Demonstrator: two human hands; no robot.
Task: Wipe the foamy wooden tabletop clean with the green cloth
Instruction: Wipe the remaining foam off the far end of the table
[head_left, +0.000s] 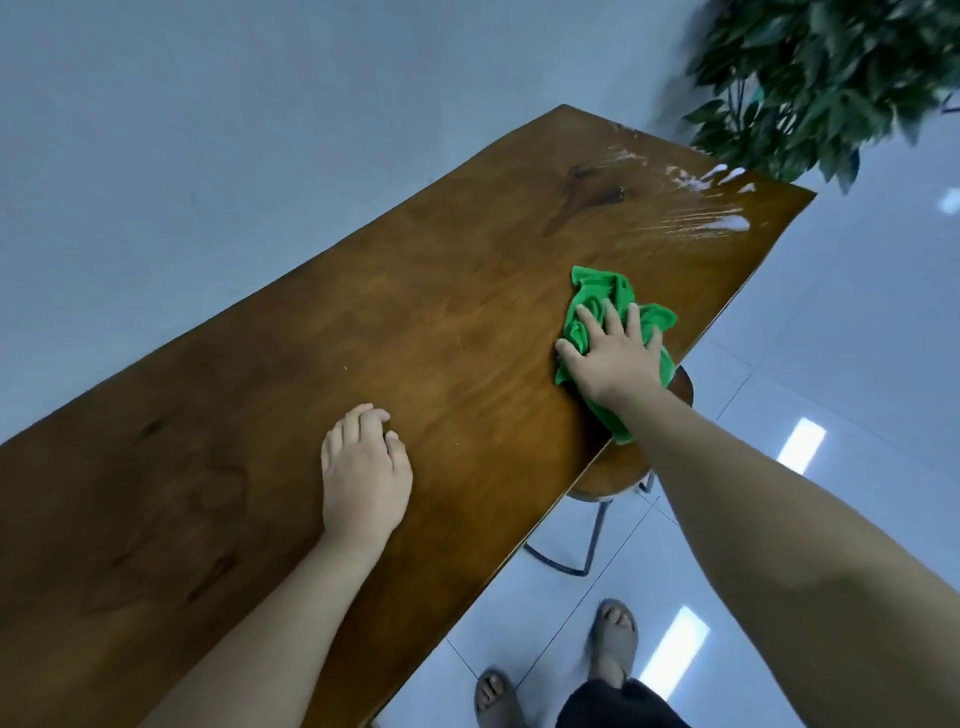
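Note:
A long brown wooden tabletop (363, 338) runs from the lower left to the upper right. White foam streaks (722, 221) lie near its far right end, with more foam (696, 174) along the far edge. My right hand (615, 356) presses flat on a crumpled green cloth (602, 299) near the table's right edge, fingers spread over it; part of the cloth hangs past the edge. My left hand (363, 473) rests on the bare wood in the middle, fingers curled, holding nothing.
A round wooden stool (618, 473) with a metal frame stands under the table's right edge. A leafy green plant (831, 78) rises beyond the far right corner. My feet in sandals (613, 639) stand on the pale tiled floor.

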